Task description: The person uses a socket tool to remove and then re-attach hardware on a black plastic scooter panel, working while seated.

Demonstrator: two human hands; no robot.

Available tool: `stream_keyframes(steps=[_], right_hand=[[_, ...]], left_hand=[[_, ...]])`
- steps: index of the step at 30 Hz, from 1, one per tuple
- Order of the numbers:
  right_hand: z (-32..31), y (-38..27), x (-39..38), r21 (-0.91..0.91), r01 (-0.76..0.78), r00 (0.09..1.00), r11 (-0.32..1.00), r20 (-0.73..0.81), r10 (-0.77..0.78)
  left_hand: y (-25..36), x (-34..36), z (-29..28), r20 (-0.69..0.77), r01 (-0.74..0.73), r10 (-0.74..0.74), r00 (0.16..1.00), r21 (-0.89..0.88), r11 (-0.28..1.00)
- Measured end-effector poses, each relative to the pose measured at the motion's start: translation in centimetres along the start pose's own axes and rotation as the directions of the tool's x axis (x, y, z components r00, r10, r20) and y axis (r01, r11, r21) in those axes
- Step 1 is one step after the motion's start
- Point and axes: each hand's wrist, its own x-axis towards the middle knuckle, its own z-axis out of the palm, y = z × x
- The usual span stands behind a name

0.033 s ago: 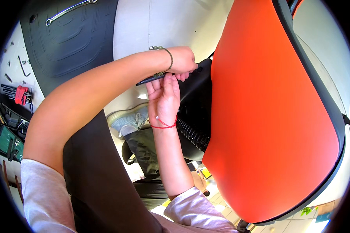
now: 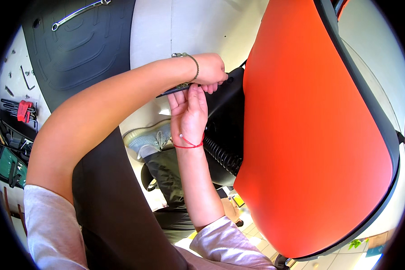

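My left hand (image 2: pixel 211 69), with a beaded bracelet at the wrist, is closed beside a black plastic part (image 2: pixel 225 92) left of a large orange panel (image 2: pixel 315 130). What its curled fingers grip is hidden. Just below it, my right hand (image 2: pixel 189 114), wearing a red string bracelet, is palm toward me with fingers and thumb stretched upward. Its fingertips meet a thin dark strip (image 2: pixel 166 93) that runs under my left wrist; whether this belongs to the black part I cannot tell. A black coil spring (image 2: pixel 220 155) shows between my right forearm and the panel.
A combination wrench (image 2: pixel 78 15) lies on a dark ribbed mat (image 2: pixel 76 54) at the upper left. Farther left are loose screws, a hex key (image 2: pixel 27 77), a red-holder hex key set (image 2: pixel 22 110) and a green tool case (image 2: pixel 11 166). A shoe (image 2: pixel 148 137) is below the hands.
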Motion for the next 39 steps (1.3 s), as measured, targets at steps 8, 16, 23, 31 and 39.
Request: stream_keyframes(steps=[8, 16, 23, 31, 39], right_hand=[[0.1, -0.3, 0.2, 0.018, 0.012, 1.0, 1.0, -0.026, -0.012], [0.1, -0.7, 0.2, 0.101, 0.013, 0.999, 0.995, -0.051, -0.008], [0.2, -0.8, 0.4, 0.131, 0.035, 0.997, 0.991, -0.072, -0.025], [-0.6, -0.6, 1.1, 0.132, 0.078, 0.992, 0.988, -0.107, -0.064], [-0.6, -0.6, 1.4, 0.123, 0.078, 0.991, 0.989, -0.122, -0.063]], left_hand=[[0.9, 1.0, -0.5, 0.05, 0.076, -0.078, 0.996, 0.049, 0.996], [2.0, 1.0, 0.9, -0.082, 0.046, -0.003, 0.997, 0.535, 0.843], [2.8, 0.8, 1.7, -0.079, 0.006, 0.061, 0.995, 0.661, 0.75], [4.0, 1.2, 2.3, 0.143, -0.14, 0.022, 0.989, 0.911, 0.389], [2.1, -0.3, 2.2, 0.038, -0.113, 0.158, 0.987, 0.859, 0.499]])
